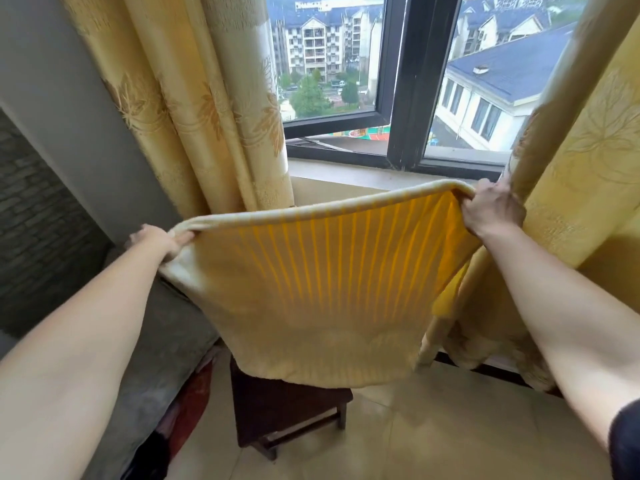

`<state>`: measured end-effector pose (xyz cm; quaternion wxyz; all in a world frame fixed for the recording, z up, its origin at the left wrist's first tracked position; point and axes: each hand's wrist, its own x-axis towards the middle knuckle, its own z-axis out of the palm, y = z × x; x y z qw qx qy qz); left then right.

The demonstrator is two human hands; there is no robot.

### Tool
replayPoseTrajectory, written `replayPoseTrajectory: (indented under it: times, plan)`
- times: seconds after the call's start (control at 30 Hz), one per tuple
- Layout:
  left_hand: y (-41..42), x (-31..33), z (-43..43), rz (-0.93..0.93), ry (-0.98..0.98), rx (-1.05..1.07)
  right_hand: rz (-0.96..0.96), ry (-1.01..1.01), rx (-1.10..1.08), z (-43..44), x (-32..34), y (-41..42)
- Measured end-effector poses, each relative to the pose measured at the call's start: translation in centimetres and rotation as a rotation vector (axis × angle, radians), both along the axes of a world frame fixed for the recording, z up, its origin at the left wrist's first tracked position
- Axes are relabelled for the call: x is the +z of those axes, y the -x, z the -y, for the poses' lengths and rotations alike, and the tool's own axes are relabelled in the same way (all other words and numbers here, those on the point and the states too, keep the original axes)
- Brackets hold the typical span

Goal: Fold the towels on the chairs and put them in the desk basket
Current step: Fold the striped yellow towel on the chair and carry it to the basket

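Before the window (pixel 332 64), we hold a yellow striped towel (pixel 311 289) stretched above a dark chair (pixel 287 417); left hand (pixel 157 239) and right hand (pixel 491 209) each pinch a top corner.

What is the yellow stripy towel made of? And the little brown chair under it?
The towel looks like soft woven cloth, probably cotton: it hangs limp and light glows through its stripes. The chair looks like dark-stained wood, dull finish, judging by its square legs and rungs.
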<state>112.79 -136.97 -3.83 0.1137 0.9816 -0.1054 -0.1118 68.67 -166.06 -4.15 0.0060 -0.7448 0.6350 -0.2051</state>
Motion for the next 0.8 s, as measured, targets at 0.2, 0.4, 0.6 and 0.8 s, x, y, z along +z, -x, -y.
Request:
replayPoseTrajectory:
  times: [0.2, 0.4, 0.6, 0.8]
  plan:
    - [0.9, -2.1, -1.0, -0.242, -0.354, -0.239, -0.018, 0.015, -0.018, -0.5, -1.3, -1.1]
    - [0.9, -2.6, -1.3, -0.365, -0.207, -0.230, 0.130, 0.039, -0.009, -0.7, -1.5, -2.1]
    - [-1.0, -4.3, -1.7, -0.500, 0.710, -0.057, 0.212, -0.170, -0.009, -1.7, -2.5, -2.1]
    - [-0.6, -4.1, -1.0, -0.495, 1.049, -0.069, -0.175, -0.216, -0.071, -3.7, -3.8, -2.0]
